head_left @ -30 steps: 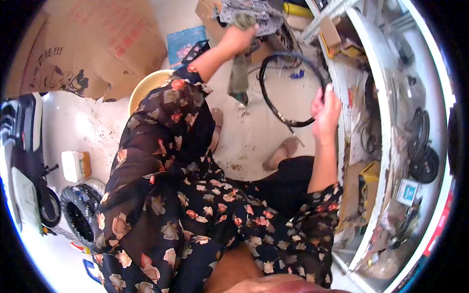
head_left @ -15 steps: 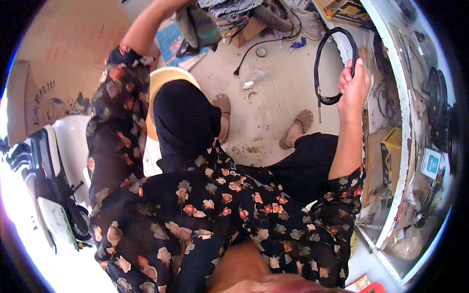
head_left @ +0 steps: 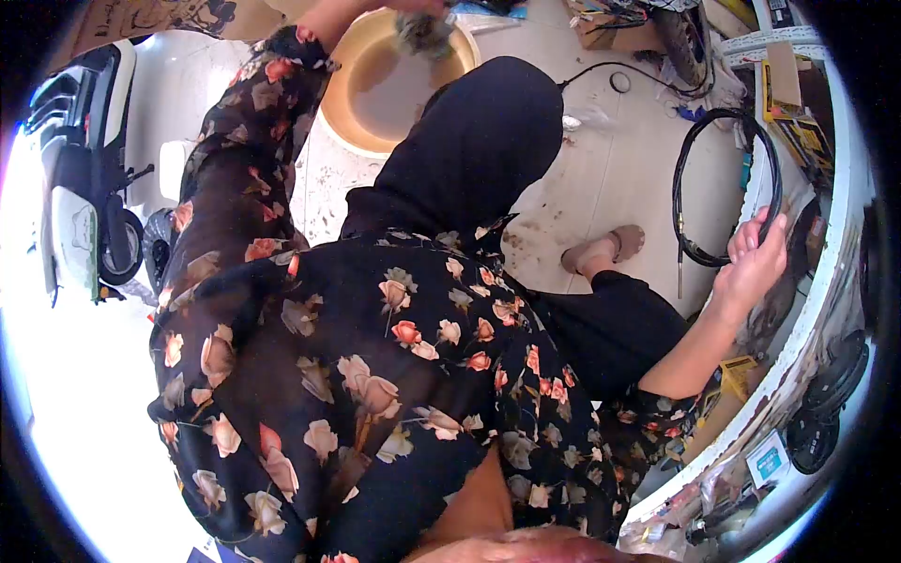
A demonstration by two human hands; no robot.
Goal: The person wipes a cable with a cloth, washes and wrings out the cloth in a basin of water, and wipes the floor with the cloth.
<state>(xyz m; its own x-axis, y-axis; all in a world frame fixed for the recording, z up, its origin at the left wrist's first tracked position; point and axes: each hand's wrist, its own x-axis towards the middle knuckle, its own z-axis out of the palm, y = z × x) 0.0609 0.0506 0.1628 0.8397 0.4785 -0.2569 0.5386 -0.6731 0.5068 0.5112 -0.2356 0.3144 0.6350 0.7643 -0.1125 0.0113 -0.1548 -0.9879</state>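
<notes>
My left hand [head_left: 410,6] is at the top edge, partly cut off, closed on a grey-green cloth [head_left: 424,36]. The bunched cloth hangs over the far side of a yellow basin [head_left: 338,120] that holds murky brownish water. On the right, my right hand [head_left: 756,249] grips a coiled black cable [head_left: 679,192] by the lower right of its loop. The coil is held up above the floor, and a thin metallic end points down from it.
White shelving [head_left: 802,324] with boxes and bagged parts runs along the right. A scooter [head_left: 80,178] stands at the left. My bent knee [head_left: 507,113] is beside the basin. A thin black cord [head_left: 648,77] and a small ring [head_left: 619,83] lie on the floor.
My view has swung left, bringing the basin into fuller sight. My left hand has brought the cloth over the basin. My right hand still holds the coil, now farther right in view.
</notes>
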